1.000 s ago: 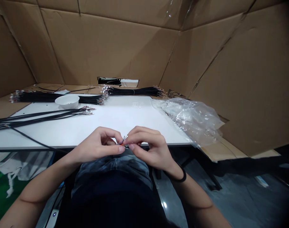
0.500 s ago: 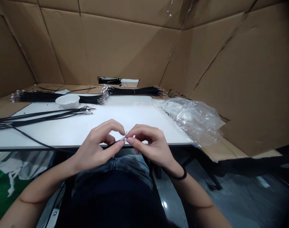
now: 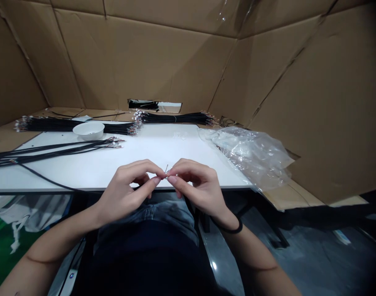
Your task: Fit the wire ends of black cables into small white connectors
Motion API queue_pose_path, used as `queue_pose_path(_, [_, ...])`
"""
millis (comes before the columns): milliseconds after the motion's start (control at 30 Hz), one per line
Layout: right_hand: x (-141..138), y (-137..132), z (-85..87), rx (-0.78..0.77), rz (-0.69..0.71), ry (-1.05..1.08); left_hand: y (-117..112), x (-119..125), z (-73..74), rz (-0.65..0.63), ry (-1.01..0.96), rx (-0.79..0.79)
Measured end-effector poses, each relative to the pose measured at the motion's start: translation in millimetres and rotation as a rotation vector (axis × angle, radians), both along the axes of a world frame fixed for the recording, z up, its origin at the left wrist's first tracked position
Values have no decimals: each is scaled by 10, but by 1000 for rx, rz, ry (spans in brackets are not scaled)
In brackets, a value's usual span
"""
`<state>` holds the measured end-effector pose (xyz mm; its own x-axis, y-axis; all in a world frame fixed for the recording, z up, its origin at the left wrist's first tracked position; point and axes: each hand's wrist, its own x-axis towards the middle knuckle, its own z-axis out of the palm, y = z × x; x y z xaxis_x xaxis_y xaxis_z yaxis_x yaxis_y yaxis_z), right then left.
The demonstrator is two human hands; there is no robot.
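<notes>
My left hand (image 3: 126, 191) and my right hand (image 3: 196, 187) meet fingertip to fingertip at the near edge of the white table (image 3: 151, 152). Both are pinched on the thin bare wire ends (image 3: 165, 172) of a black cable, which stick up between the fingertips. The black cable (image 3: 42, 176) runs from my left hand leftward across the table's front edge. Most of the cable end is hidden inside my fingers.
Loose black cables (image 3: 52, 149) lie at the left of the table beside a white bowl (image 3: 88, 130). Two bundles of black cables (image 3: 172, 118) lie along the back. A crumpled clear plastic bag (image 3: 252, 154) sits at the right. Cardboard walls (image 3: 151, 57) enclose the table.
Both hands rose slightly from below the table edge to just above it. The pinch on the wire ends stayed closed, and my left fingers spread then closed in again.
</notes>
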<state>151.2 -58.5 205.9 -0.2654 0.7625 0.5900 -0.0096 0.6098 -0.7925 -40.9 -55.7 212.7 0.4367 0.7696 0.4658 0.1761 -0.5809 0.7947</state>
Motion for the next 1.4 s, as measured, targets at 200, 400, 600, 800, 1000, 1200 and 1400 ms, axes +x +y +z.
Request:
queue_pose_path(200, [14,-2,12,-62,85,24,28,-27,41,-111,-69,-268])
queue_pose_path(400, [10,14,28,-185,122,50,67,-54,12,-203,-136,-308])
queue_pose_path(600, [-1,26,-17,25,51,13,29,-35,38,-122,-82,-285])
queue_pose_path(800, [-9,25,-39,378,-137,-141,-1,-2,16,-17,-80,-223])
queue_pose_path(1000, [26,31,-60,567,-152,-258,3,0,20,-53,-42,-184])
queue_pose_path(1200, [69,53,-115,662,-156,-301,23,-23,63,-76,53,-74])
queue_pose_path(1400, [43,38,-71,582,-70,-272,37,-81,61,-159,130,-94])
